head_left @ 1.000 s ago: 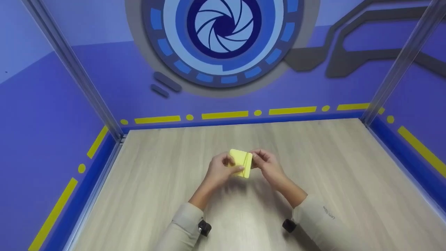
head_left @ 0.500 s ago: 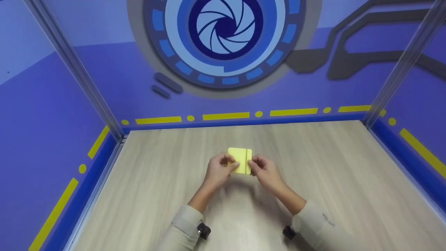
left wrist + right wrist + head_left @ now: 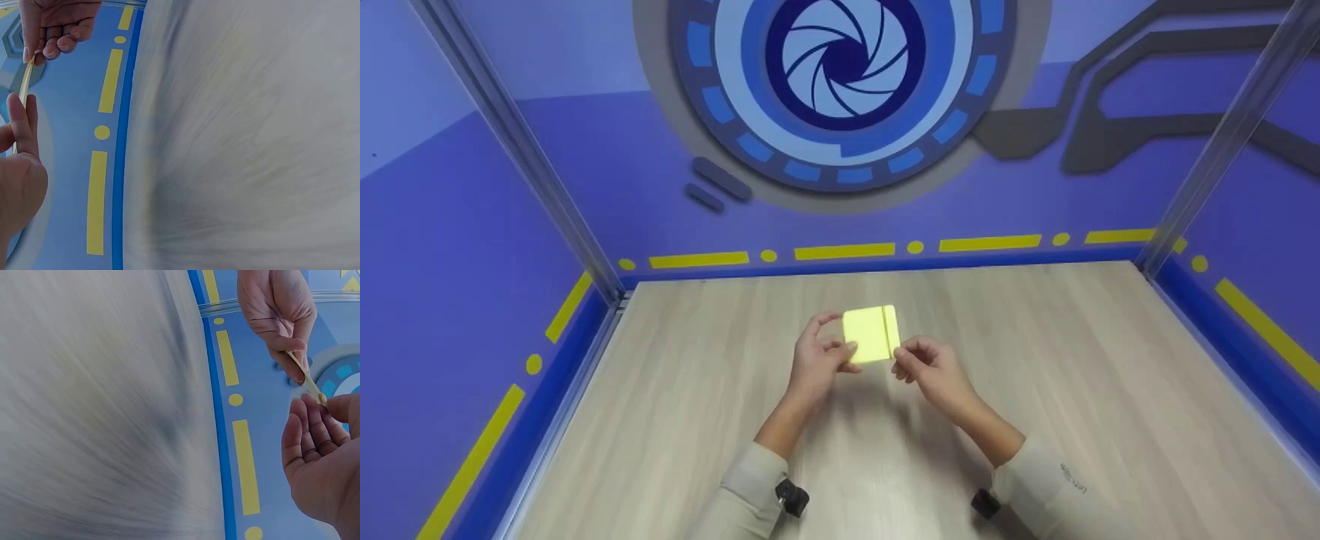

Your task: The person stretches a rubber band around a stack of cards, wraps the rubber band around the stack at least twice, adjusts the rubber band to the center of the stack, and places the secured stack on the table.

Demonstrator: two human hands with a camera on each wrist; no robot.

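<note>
A: From the left: your left hand (image 3: 814, 358) pinches the notebook (image 3: 864, 337) at its lower left, thumb on the front; how every other finger sits behind, I can't tell.

B: The notebook is up off the table (image 3: 697, 405), between your hands, its front towards you. It's nearly square, so take your line from the band (image 3: 886, 331), running top to bottom close to the right edge.

A: Then your right hand (image 3: 934, 365) is nearer that band?

B: Yes, the band lies just up and left of its fingertips. Your right thumb and finger pinch the lower right corner; whether they catch the band too, I can't tell.
</note>
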